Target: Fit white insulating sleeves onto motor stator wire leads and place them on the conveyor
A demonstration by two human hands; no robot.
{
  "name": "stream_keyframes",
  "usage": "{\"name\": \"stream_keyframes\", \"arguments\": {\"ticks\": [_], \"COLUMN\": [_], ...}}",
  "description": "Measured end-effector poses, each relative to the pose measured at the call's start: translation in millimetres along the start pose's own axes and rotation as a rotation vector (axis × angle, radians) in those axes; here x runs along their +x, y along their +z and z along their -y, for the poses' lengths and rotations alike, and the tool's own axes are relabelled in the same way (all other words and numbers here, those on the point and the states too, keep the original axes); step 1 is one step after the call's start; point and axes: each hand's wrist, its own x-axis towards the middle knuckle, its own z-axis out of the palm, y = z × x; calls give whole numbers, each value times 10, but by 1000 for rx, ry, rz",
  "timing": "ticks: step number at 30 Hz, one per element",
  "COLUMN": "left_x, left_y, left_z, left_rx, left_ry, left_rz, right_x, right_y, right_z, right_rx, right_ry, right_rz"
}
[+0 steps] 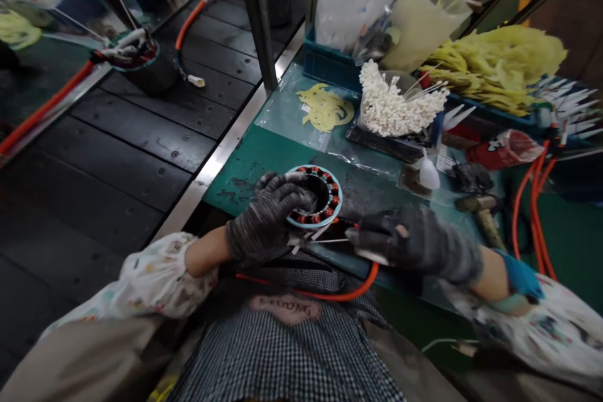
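A motor stator (pixel 337 196), a ring with copper-red windings and a light blue rim, sits at the green bench's near edge. My left hand (pixel 268 213), in a dark grey glove, is closed on its left side with the fingers reaching over the rim into the bore. My right hand (pixel 405 239), gloved too and blurred by motion, is right of the stator with its fingers closed. A thick orange cable (pixel 362 292) loops from under its fingers across my apron, beside a white piece (pixel 372 256). Thin white leads (pixel 313 240) show below the stator; their exact ends are hidden.
Yellow insulation pieces (pixel 325 107) and a box of white sticks (pixel 400 103) lie farther back. At the right are a hammer (pixel 483 213), a small white bottle (pixel 428 173), a red bag (pixel 506 149) and orange cables (pixel 537 213). Left runs a dark slatted conveyor (pixel 141 132) bearing another stator (pixel 146 66).
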Motion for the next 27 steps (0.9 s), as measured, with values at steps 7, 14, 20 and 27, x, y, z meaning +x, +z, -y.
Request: {"name": "stream_keyframes", "arguments": {"ticks": [7,14,20,27], "left_x": [-102,83,248,185], "left_y": [-60,-30,-69,-467], "left_z": [-421,-477,-208,196], "left_rx": [348,504,168,-687], "left_ry": [196,126,32,-694], "left_rz": [-376,-171,-144,-258], "right_x": [-1154,-2050,-1886,-717], "right_y": [-28,526,572,1148], "right_z": [338,545,211,480], "right_rx": [-436,-866,-800,334], "right_ry": [650,1227,1191,929], "right_rz": [-487,-509,-524,-476]}}
